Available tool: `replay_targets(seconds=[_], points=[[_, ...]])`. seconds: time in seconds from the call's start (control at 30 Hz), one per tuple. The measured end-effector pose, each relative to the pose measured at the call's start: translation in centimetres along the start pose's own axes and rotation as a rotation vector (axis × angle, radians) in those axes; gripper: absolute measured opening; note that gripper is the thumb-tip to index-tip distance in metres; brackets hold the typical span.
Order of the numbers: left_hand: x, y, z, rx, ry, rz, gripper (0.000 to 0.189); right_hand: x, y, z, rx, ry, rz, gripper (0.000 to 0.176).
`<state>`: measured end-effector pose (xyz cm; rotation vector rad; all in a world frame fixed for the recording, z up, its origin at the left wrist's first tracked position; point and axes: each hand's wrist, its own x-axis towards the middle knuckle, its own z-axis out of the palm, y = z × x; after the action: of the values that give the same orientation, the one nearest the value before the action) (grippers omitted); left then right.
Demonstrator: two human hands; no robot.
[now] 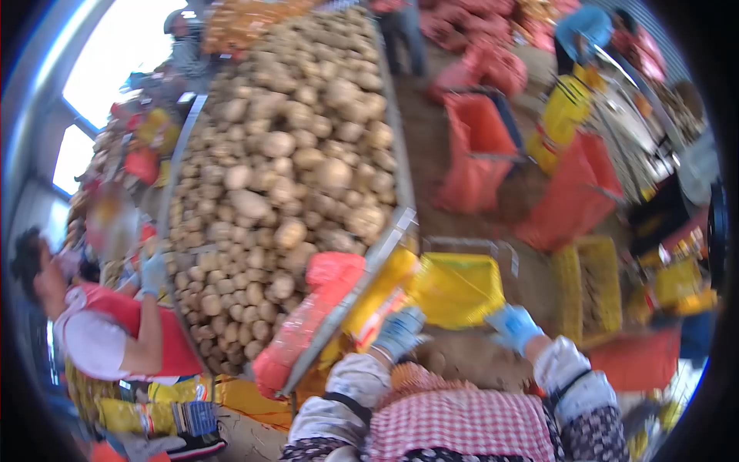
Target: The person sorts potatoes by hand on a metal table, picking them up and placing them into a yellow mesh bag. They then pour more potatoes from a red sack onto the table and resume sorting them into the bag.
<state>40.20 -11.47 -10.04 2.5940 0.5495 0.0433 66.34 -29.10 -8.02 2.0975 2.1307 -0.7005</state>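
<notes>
A yellow bag (456, 289) hangs with its mouth spread wide in front of me, its far edge at a metal frame. My left hand (399, 333), in a blue glove, is at its near left corner, fingers closed on the edge. At the near right corner my right hand (514, 326), gloved the same way, grips the rim with the thumb sticking out. Blur softens both hands' fingertips. Left of the bag, another yellow bag (377, 296) and a pink-red bag (308, 327) drape over a slanted metal bar (350, 296).
A long sorting bed (404, 165) heaped with potatoes (281, 189) runs ahead on my left. A co-worker (115, 331) leans at its left side. Open red bags (473, 154) and a yellow crate (570, 289) stand on the right. Another co-worker (585, 35) bends at the far right.
</notes>
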Motion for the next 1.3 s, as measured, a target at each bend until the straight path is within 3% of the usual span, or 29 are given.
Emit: replay_targets(seconds=[0.03,0.07,0.1,0.23,0.33,0.4,0.53,0.6,0.63,0.7,0.73,0.8,0.9,0.93,0.97,1.07,1.13,1.17,1.23,1.3], points=[[-0.3,-0.6,0.6,0.056,0.077,0.086,0.045,0.3,-0.7,-0.8,-0.03,-0.071,0.049,0.03],[-0.4,-0.7,1.3,0.029,0.119,0.067,0.047,0.1,-1.4,-1.8,0.006,0.009,0.02,0.029],[-0.4,-1.1,2.7,0.033,0.125,0.024,0.051,0.3,-1.2,-1.4,0.004,-0.046,0.054,0.028],[-0.1,0.2,1.5,-0.089,-0.093,-0.203,0.059,0.3,-1.3,-0.5,-0.029,-0.041,0.039,0.027],[-0.6,-1.3,4.8,-0.143,-0.001,-0.237,0.059,0.4,-0.9,1.4,-0.058,-0.008,0.042,0.027],[-0.8,-1.1,4.9,-0.271,0.013,-0.277,0.058,0.6,-1.1,1.2,-0.017,-0.092,0.099,0.035],[-0.8,-0.2,3.2,-0.273,0.092,-0.202,0.055,1.1,0.5,4.7,0.005,-0.068,0.165,0.034],[-0.2,-0.1,2.2,-0.19,-0.227,-0.167,0.058,0.8,1.1,6.1,0.037,0.059,0.12,0.031],[-0.3,-0.1,2.8,-0.193,-0.219,-0.169,0.058,0.9,2.0,7.6,0.029,0.058,0.116,0.031],[-1.0,-0.3,4.7,-0.102,-0.014,-0.068,0.063,1.4,3.6,10.5,-0.021,0.31,-0.054,0.034],[-1.1,-0.5,5.0,-0.102,-0.009,-0.072,0.063,1.2,3.9,11.4,-0.025,0.409,-0.105,0.038],[-1.6,-0.4,5.5,-0.032,0.128,0.058,0.065,0.7,3.8,11.9,-0.075,0.449,-0.136,0.044],[-2.7,1.3,2.6,-0.051,0.025,0.1,0.063,-1.1,0.5,8.5,-0.129,0.486,-0.216,0.056],[-3.6,1.5,2.9,-0.03,0.108,0.155,0.06,-2.5,-0.6,6.6,-0.139,0.476,-0.271,0.062],[-4.5,3.0,0.4,-0.017,0.078,0.131,0.057,-3.4,-1.3,4.7,-0.114,0.369,-0.291,0.068],[-6.6,2.9,-2.3,-0.088,0.277,0.184,0.046,-4.0,-1.4,3.7,-0.111,0.45,-0.284,0.065],[-8.8,3.4,-5.6,-0.092,0.431,0.192,0.043,-3.3,-1.0,3.3,0.025,0.523,-0.163,0.058],[-9.6,3.2,-7.9,-0.075,0.458,0.18,0.043,-2.2,-1.0,2.3,0.01,0.533,-0.193,0.058],[-11.6,2.4,-12.4,0.109,0.726,-0.033,0.039,-0.2,-2.4,0.3,0.031,0.666,-0.222,0.049],[-14.1,0.1,-14.7,0.069,0.868,-0.279,0.041,2.6,-6.3,-3.7,0.072,0.688,-0.282,0.043]])
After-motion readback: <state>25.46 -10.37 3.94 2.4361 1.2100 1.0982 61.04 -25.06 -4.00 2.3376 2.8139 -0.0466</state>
